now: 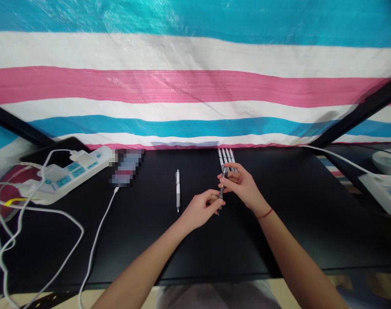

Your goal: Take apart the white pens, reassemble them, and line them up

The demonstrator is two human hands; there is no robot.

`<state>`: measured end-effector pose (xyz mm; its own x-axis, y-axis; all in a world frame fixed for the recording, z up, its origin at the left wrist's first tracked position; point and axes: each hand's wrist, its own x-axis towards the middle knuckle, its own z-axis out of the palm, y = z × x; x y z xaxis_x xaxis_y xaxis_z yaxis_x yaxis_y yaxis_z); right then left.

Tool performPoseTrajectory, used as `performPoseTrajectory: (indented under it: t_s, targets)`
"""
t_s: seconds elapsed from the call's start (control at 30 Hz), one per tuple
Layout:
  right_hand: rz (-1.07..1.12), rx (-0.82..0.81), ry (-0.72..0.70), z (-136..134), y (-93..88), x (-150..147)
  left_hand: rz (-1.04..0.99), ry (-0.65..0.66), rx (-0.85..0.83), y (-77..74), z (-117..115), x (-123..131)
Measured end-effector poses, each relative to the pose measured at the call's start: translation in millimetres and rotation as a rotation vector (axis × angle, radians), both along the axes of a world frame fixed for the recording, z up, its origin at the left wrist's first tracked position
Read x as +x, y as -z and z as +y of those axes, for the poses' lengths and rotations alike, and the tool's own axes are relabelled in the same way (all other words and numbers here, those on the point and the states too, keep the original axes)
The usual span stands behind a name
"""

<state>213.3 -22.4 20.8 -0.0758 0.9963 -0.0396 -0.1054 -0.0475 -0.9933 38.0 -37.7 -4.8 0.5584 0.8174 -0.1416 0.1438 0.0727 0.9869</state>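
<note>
Between my two hands is a dark, partly clear pen (221, 189), held nearly upright in the view with its tip toward me. My left hand (204, 209) pinches its lower part with thumb and fingers. Around the upper part, the fingers of my right hand (242, 182) are closed. Just beyond my right hand lies a row of several white pens (226, 158), side by side, their near ends hidden by the hand. A single white and grey pen (178, 191) rests apart on the black table (144, 240), left of my left hand.
A white power strip (76, 174) with plugs and tangled white cables lies at the left. Beside it is a blurred-out phone (127, 167) on a charging cable (100, 227). Another power strip (384, 193) sits at the far right. A striped sheet (195, 86) hangs behind the table.
</note>
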Motion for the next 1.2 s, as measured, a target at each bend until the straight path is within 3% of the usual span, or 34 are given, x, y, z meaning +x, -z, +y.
performPoseTrajectory:
  t_s: [0.33,1.2]
  targets:
    - [-0.001,0.023,0.035,0.7,1.7,-1.2,-0.108,-0.015,-0.114,-2.1,0.2,3.7]
    - [0.012,0.064,0.057,0.7,4.0,-4.3,-0.105,-0.014,-0.106,-3.2,2.0,0.2]
